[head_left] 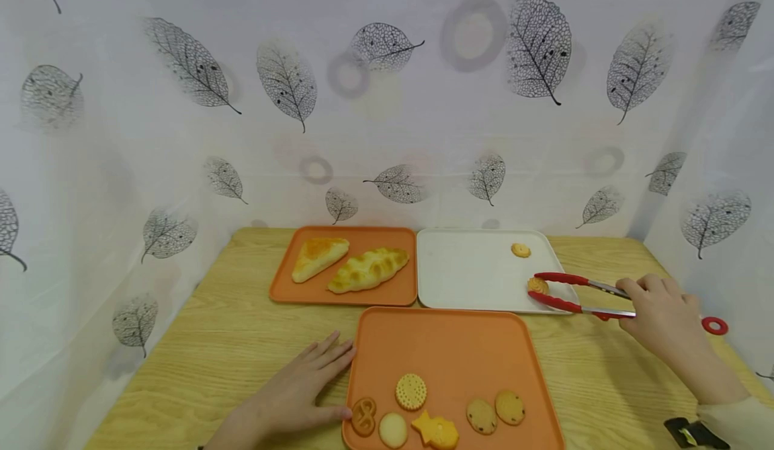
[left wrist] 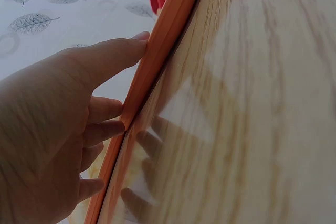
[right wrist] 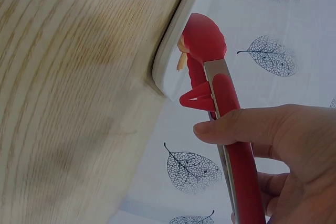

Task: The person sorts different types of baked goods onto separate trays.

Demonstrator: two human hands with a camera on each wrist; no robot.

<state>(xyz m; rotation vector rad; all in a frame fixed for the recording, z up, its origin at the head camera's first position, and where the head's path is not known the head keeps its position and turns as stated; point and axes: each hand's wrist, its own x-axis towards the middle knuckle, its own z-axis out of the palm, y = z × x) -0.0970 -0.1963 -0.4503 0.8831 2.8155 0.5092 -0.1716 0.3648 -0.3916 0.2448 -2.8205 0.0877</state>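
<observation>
My right hand (head_left: 664, 310) grips red-tipped metal tongs (right wrist: 228, 114) over the right end of the white tray (head_left: 471, 289). Between the tong tips is a small swirled cookie (head_left: 537, 285), and a second cookie (head_left: 521, 250) lies farther back on that tray. My left hand (head_left: 296, 386) lies with fingers extended at the left edge of the near orange tray (head_left: 447, 336); its fingertips touch the rim in the left wrist view. Along the front of this tray are a pretzel (head_left: 363, 417), a round dotted biscuit (head_left: 411, 392), a plain round cookie (head_left: 393, 430), a fish-shaped cracker (head_left: 437, 431) and two speckled cookies (head_left: 481, 416).
A second orange tray (head_left: 281, 289) stands at the back left, holding a triangular pastry (head_left: 319, 258) and a long braided bread (head_left: 369, 270). The wooden table (head_left: 199, 349) meets a white leaf-patterned curtain (head_left: 387, 134) behind the trays and along both sides.
</observation>
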